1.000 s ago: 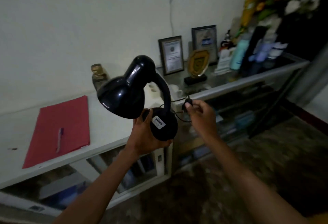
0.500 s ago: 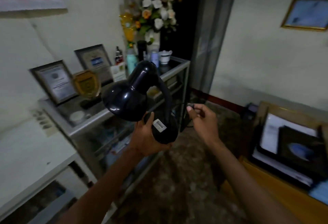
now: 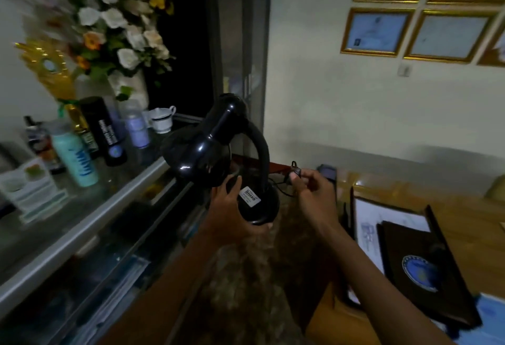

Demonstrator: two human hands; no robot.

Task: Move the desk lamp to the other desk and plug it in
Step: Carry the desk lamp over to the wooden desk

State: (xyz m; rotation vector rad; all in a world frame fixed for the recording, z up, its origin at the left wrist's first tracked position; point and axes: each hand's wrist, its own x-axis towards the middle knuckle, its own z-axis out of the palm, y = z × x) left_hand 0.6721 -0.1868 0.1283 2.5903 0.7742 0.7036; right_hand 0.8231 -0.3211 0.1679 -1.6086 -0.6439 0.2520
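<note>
Your left hand [image 3: 232, 208] cups the black desk lamp [image 3: 218, 153] under its base, held in mid-air; your right hand [image 3: 314, 194] pinches its cord plug [image 3: 295, 172]. Since a moment ago, the glass cabinet [image 3: 82, 229] slid left and the wooden desk [image 3: 464, 208] drew closer.

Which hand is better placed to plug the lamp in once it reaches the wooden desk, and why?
Right. The right hand already pinches the cord's plug end on the wooden desk side, while the left hand cradles the desk lamp by its base.
</note>
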